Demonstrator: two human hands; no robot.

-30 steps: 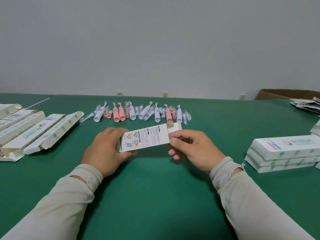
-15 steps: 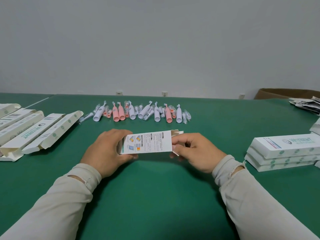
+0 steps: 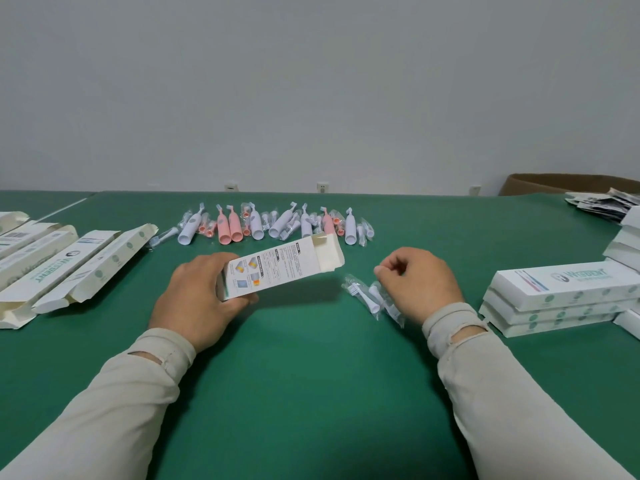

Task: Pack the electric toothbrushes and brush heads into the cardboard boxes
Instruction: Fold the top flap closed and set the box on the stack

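On the green felt-like table, the left hand grips one end of a slim printed cardboard box, tilted with its far flap open. The right hand curls loosely, empty, over clear-wrapped white brush heads. Beyond lie smooth pink and white toothbrushes.

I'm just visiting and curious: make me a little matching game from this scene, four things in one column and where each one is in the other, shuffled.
Things:
1. box with the open end
2. bagged brush heads
3. stack of closed boxes
4. toothbrushes

Places:
A. in a row at the far middle of the table
B. gripped in the left hand
C. on the table's right side
D. on the table by the right hand

Pairs: 1-B, 2-D, 3-C, 4-A
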